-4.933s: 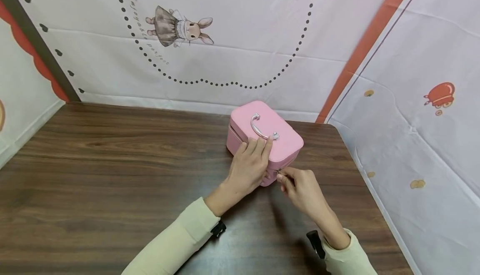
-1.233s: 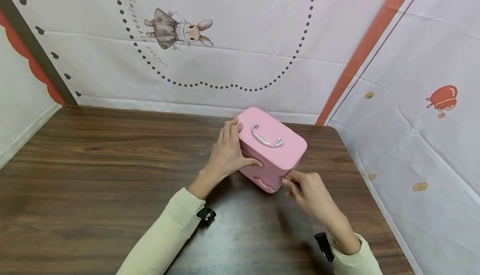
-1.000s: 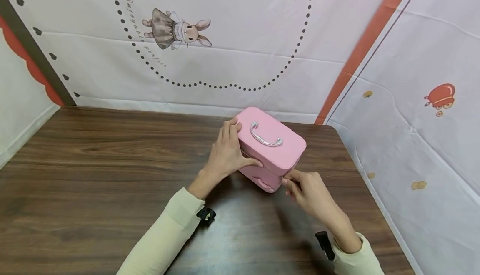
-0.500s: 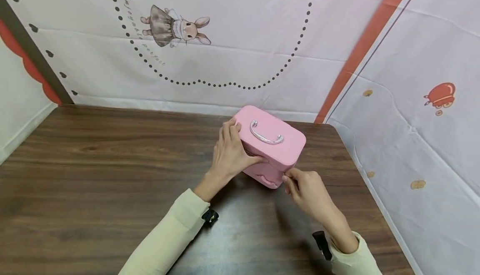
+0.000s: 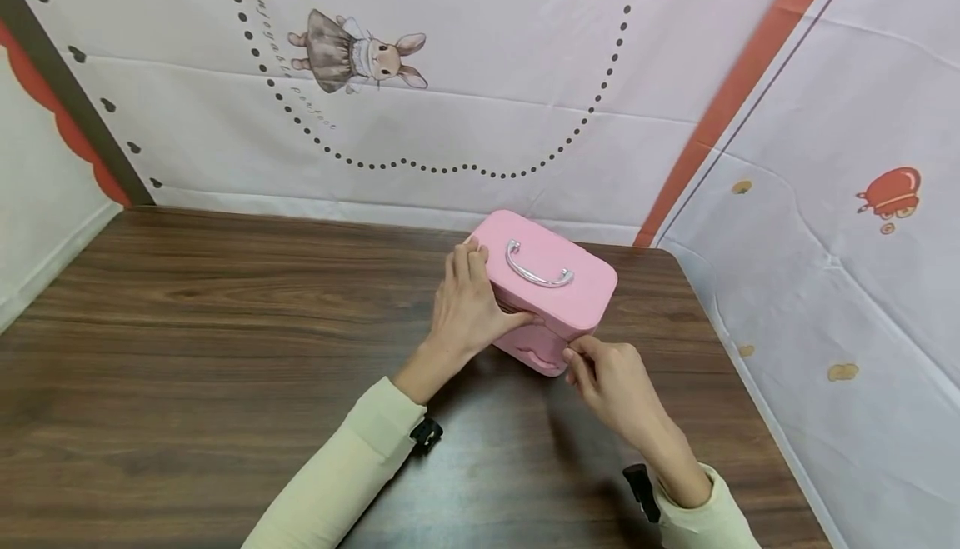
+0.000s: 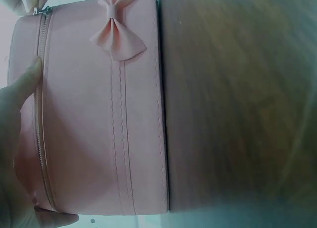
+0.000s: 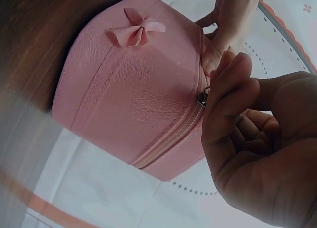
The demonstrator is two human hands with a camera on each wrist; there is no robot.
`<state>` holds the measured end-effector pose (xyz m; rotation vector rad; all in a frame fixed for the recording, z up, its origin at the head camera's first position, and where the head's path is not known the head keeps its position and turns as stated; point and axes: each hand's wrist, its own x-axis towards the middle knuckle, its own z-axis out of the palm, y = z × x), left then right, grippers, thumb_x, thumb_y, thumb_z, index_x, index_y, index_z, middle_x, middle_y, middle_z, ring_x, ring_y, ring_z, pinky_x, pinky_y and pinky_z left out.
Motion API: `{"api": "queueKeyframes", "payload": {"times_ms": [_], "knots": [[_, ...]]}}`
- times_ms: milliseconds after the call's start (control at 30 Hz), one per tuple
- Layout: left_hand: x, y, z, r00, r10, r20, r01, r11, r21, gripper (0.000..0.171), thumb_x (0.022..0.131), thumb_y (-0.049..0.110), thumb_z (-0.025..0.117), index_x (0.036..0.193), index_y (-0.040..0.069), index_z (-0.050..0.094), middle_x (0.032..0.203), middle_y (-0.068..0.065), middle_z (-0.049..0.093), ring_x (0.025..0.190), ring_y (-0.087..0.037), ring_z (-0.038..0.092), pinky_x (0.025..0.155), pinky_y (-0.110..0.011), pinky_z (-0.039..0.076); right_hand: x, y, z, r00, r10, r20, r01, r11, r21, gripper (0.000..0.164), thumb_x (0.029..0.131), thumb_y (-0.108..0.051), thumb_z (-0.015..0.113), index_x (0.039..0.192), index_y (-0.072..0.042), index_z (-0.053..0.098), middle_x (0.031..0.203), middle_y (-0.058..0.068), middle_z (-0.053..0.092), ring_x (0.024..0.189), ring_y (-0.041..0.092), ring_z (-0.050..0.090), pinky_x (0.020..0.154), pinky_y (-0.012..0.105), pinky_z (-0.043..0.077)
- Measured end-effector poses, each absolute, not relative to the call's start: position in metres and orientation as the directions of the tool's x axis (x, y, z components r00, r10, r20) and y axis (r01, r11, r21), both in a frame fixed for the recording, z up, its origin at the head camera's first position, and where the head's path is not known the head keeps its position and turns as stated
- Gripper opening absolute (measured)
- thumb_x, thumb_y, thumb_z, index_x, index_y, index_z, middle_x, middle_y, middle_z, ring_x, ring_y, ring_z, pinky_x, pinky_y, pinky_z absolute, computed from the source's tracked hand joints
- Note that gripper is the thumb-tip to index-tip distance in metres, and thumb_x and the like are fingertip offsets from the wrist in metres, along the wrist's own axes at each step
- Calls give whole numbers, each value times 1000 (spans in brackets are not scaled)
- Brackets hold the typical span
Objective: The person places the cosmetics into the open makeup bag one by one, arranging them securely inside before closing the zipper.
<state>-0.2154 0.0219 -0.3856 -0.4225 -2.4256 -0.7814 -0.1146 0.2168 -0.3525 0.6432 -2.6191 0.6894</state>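
A pink case (image 5: 558, 303) with a silver handle (image 5: 538, 280) on its lid stands on the table, turned at an angle. My left hand (image 5: 463, 307) grips its left end, fingers over the lid's edge and thumb pressed on the front just by the zipper (image 6: 40, 144). At the front right corner my right hand (image 5: 617, 378) pinches the zipper pull (image 7: 202, 97) between thumb and curled finger. A pink bow (image 6: 118, 30) sits low on the case's front, below the zipper line. The back of the case is hidden in the head view.
The dark wood table (image 5: 225, 349) reaches far to the left of the case. Behind it hangs a white printed cloth (image 5: 480, 49), close to the case's back corner. Another cloth wall (image 5: 825, 299) borders the table's right side.
Since the oldest frame, my left hand has shifted from the lid's front edge to the left end, and the case has turned slightly. My right hand stays at the front right corner throughout.
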Motion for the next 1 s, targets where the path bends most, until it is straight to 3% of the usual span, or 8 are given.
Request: {"api": "queueKeyframes", "payload": {"times_ms": [400,1000], "knots": [[-214,26,-387,-782,114,612,431,810,399,115,46,78,75,121,0,37,124,-14,36,101,-28,41,61,-39,50,-118,219,-356,-834,-301,463,-512,736,-443,22,91,0,61,72,-10,61,57,-13,53,45,-7,44,40,14,35],[-204,39,-390,-751,70,657,380,859,343,114,49,77,75,121,-3,39,118,-17,38,96,-30,42,58,-39,50,-123,218,-362,-805,-320,499,-547,727,-416,19,89,1,63,73,-8,61,57,-15,50,45,-7,43,40,15,35]]}}
